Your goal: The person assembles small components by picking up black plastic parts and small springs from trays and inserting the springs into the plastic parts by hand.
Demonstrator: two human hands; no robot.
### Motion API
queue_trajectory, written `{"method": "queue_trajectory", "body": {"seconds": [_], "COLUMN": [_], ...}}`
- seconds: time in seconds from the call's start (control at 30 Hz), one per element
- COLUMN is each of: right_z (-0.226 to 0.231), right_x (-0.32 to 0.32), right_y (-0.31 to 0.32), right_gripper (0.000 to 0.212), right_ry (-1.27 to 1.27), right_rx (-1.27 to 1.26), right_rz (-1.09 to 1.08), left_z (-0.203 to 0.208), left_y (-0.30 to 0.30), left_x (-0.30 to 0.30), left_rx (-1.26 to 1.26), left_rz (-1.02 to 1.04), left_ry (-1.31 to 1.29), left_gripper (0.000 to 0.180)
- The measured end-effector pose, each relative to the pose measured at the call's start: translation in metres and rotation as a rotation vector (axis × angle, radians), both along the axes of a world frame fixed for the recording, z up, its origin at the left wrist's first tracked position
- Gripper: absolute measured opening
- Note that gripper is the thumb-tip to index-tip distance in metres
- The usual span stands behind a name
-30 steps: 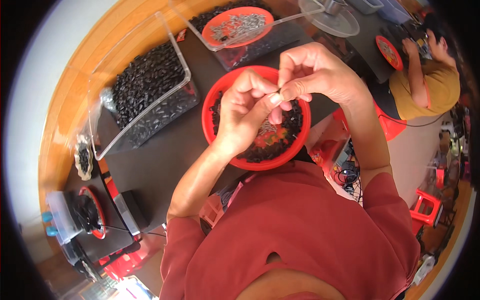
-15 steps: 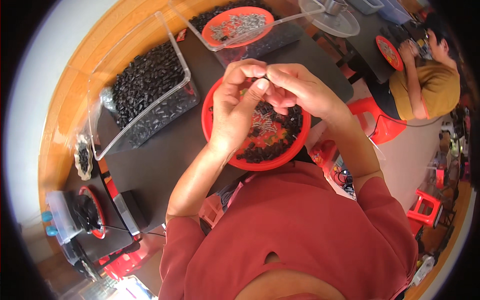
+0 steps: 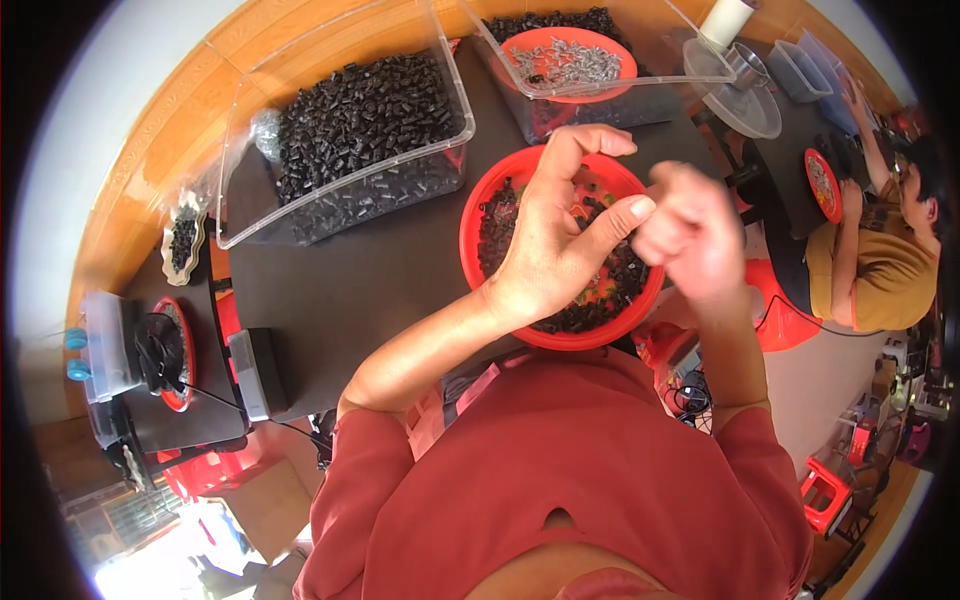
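Note:
Above a round red plastic tray [image 3: 645, 305], my left hand [image 3: 550, 235] is open, thumb and forefinger apart in a C shape with nothing visible between them. Its thumb tip is close to my right hand [image 3: 690, 225], which is curled and smeared by motion; whether it holds something I cannot make out. Small black plastic parts [image 3: 495, 235] lie round the inside of the tray. Small metal pieces are partly visible among them, with much of the tray's middle hidden behind my hands.
A clear bin heaped with black parts [image 3: 365, 120] stands at left on the dark table [image 3: 340, 300]. Behind the tray, another bin carries a red tray of metal pieces [image 3: 570, 62]. At far right sits a co-worker in a mustard shirt [image 3: 870, 270], beside another red tray [image 3: 822, 185].
My hands, fingertips together before, have come apart. My left hand's fingers have spread, and my right hand has moved right, now blurred. The whole view has turned somewhat, shifting the table and bins rightward.

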State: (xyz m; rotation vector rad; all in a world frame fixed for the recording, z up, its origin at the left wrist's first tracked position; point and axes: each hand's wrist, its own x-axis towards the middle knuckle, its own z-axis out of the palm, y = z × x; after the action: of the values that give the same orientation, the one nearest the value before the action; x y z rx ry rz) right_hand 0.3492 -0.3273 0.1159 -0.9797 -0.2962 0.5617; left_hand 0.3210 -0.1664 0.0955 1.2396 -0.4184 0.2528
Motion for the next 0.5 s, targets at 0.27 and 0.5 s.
{"method": "queue_trajectory", "body": {"seconds": [0.27, 0.5], "right_z": [0.071, 0.062], "right_x": [0.022, 0.044], "right_y": [-0.041, 0.063], "right_gripper": [0.034, 0.029], "right_ry": [-0.690, -0.896], "right_rx": [0.421, -0.205], "right_rz": [-0.351, -0.222], "left_z": [0.038, 0.052], "left_y": [0.036, 0.067], "left_x": [-0.001, -0.001], "left_rx": [-0.068, -0.217], "left_rz": [0.361, 0.583], "left_ry": [-0.252, -0.285], "left_gripper": [0.024, 0.019]}}
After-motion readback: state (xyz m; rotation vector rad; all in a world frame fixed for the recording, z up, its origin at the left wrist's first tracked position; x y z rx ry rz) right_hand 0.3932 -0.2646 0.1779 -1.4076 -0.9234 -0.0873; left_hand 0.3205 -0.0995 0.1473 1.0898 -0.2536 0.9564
